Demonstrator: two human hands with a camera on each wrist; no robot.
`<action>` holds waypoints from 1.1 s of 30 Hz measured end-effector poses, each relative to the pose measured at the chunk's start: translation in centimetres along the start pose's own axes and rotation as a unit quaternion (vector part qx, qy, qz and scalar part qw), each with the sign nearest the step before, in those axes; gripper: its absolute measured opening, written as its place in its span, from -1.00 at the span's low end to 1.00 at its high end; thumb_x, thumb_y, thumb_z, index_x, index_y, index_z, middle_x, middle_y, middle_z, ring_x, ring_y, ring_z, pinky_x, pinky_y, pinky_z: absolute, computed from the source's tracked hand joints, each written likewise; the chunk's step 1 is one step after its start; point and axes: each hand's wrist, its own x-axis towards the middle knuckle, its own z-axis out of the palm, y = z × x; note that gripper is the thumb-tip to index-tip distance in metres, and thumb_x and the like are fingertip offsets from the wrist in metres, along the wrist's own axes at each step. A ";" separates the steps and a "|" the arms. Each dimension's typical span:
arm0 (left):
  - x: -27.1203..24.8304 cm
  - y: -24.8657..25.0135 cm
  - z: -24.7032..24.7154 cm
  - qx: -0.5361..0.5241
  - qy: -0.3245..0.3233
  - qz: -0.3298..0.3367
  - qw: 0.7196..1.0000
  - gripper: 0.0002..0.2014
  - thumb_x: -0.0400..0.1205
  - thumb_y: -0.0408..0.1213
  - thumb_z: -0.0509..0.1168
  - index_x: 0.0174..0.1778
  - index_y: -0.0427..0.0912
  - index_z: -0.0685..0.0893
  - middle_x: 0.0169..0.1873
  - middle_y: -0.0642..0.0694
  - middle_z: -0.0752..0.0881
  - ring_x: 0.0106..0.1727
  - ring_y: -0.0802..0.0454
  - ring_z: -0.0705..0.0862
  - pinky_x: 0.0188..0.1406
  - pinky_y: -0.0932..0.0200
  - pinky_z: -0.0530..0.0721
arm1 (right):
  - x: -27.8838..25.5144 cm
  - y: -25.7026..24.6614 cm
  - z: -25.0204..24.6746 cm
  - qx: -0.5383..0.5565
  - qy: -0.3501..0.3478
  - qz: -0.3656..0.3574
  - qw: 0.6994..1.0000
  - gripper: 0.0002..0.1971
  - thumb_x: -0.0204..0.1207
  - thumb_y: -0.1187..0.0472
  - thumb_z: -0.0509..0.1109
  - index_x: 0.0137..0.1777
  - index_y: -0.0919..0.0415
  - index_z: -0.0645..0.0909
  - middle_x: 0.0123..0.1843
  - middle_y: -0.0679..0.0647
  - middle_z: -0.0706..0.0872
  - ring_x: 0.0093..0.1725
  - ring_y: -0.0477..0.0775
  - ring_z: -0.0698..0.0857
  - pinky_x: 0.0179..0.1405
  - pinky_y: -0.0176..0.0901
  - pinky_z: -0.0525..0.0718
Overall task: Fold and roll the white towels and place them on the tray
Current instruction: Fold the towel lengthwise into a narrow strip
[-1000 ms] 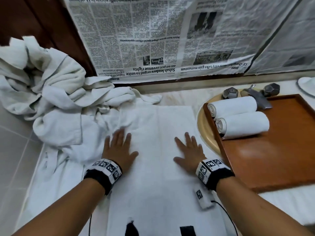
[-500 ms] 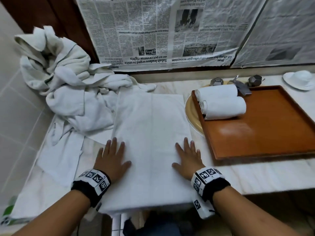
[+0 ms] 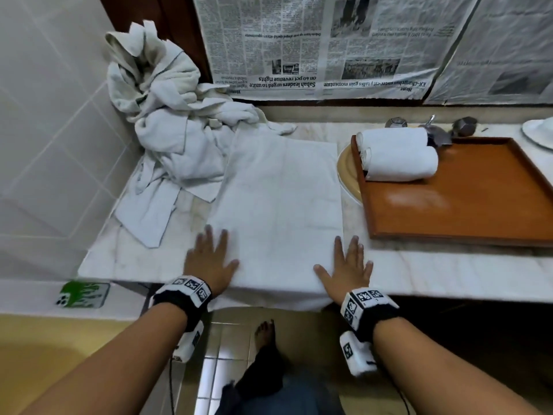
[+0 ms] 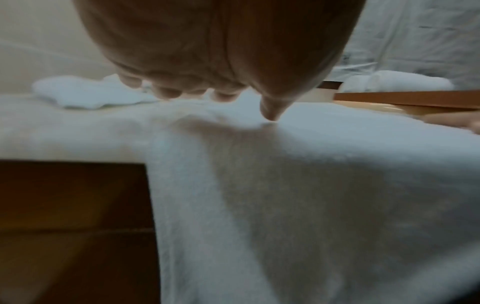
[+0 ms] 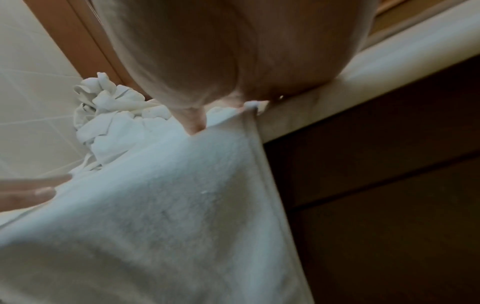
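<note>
Countertop towel under flat hands

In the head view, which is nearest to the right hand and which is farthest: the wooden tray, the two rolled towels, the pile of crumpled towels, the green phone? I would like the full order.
From the right hand:
1. Wooden tray, just right and ahead of it.
2. Rolled towels, at the tray's far left corner.
3. Pile of crumpled towels, far left corner of the counter.
4. Green phone, far left, on a ledge below the counter.

The last two are nearly equal.
</note>
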 end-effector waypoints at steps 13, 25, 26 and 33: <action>-4.9 3.3 0.5 0.013 -0.026 0.123 0.992 -0.37 0.67 0.25 -0.09 0.68 0.18 0.19 0.70 -0.08 0.17 0.59 -0.21 0.30 0.51 -0.12 0.40 | -3.6 2.7 0.4 -0.001 0.170 -0.068 0.983 -0.70 0.59 0.02 0.35 0.24 0.13 0.68 0.45 0.14 0.56 0.41 0.23 0.53 0.44 0.18 0.43; -3.1 2.9 2.4 -0.042 -0.110 0.065 0.991 -0.24 0.70 0.31 -0.05 0.66 0.24 -0.38 0.58 0.06 -0.57 0.68 -0.07 -0.42 0.64 -0.23 -0.27 | -3.5 1.1 1.8 -0.070 -0.012 -0.081 0.994 -0.33 0.71 -0.28 -0.08 0.70 -0.25 -0.35 0.66 -0.08 -0.56 0.69 0.06 -0.44 0.64 0.23 -0.37; -2.9 2.4 2.3 -0.055 -0.111 0.043 0.991 -0.24 0.69 0.32 -0.07 0.66 0.24 -0.39 0.54 0.08 -0.60 0.68 -0.06 -0.44 0.64 -0.23 -0.29 | -3.2 1.6 1.5 -0.069 -0.012 -0.055 0.996 -0.31 0.70 -0.31 -0.10 0.70 -0.24 -0.36 0.67 -0.07 -0.55 0.69 0.07 -0.45 0.64 0.25 -0.37; -2.2 3.8 1.1 -0.004 -0.021 0.079 0.997 -0.21 0.72 0.25 -0.07 0.61 0.15 -0.52 0.56 -0.07 -0.64 0.63 -0.11 -0.53 0.60 -0.21 -0.40 | -1.1 -1.2 -0.2 -0.056 0.004 -0.030 0.998 -0.19 0.68 -0.29 0.02 0.73 -0.05 -0.35 0.69 0.07 -0.55 0.68 0.16 -0.47 0.63 0.27 -0.34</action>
